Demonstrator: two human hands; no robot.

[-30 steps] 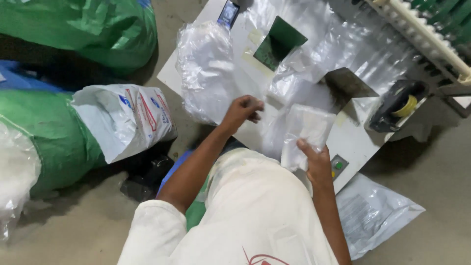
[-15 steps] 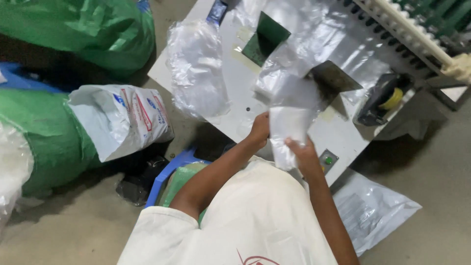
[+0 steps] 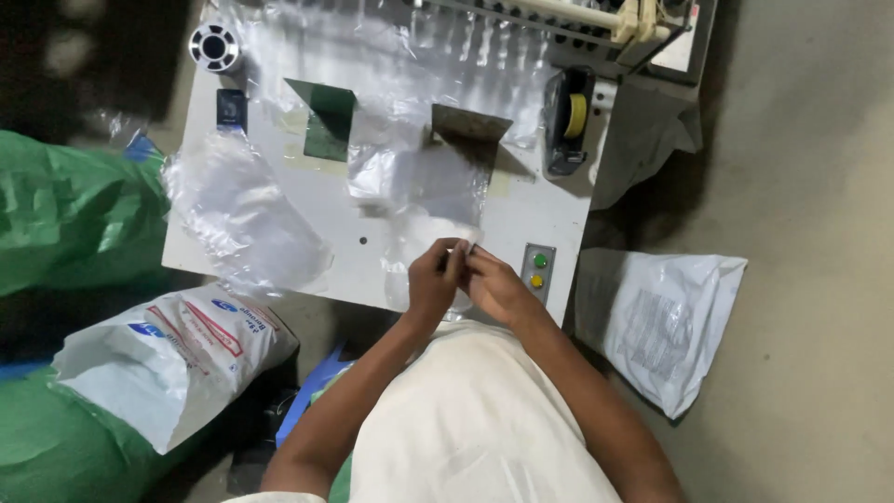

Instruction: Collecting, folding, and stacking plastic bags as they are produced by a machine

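Note:
My left hand [image 3: 433, 277] and my right hand [image 3: 494, 284] meet at the near edge of a white work table [image 3: 321, 247]. Both pinch the edge of a clear plastic bag [image 3: 424, 233] that lies flat on the table in front of me. Just beyond it a second clear bag [image 3: 410, 172] sits between two upright green metal guide plates [image 3: 324, 116], [image 3: 466, 126]. A crumpled heap of clear plastic bags [image 3: 237, 214] lies on the table's left part.
A control box with a green and a yellow button [image 3: 537, 268] sits right of my hands. A tape dispenser [image 3: 568, 116] stands at the table's far right. White sacks lie on the floor left [image 3: 177, 349] and right [image 3: 666, 317]; green sacks [image 3: 65, 210] at left.
The view has swung so the table now lies straight ahead. My hands have come together, from holding the clear bag spread between them to pinching its edge close together.

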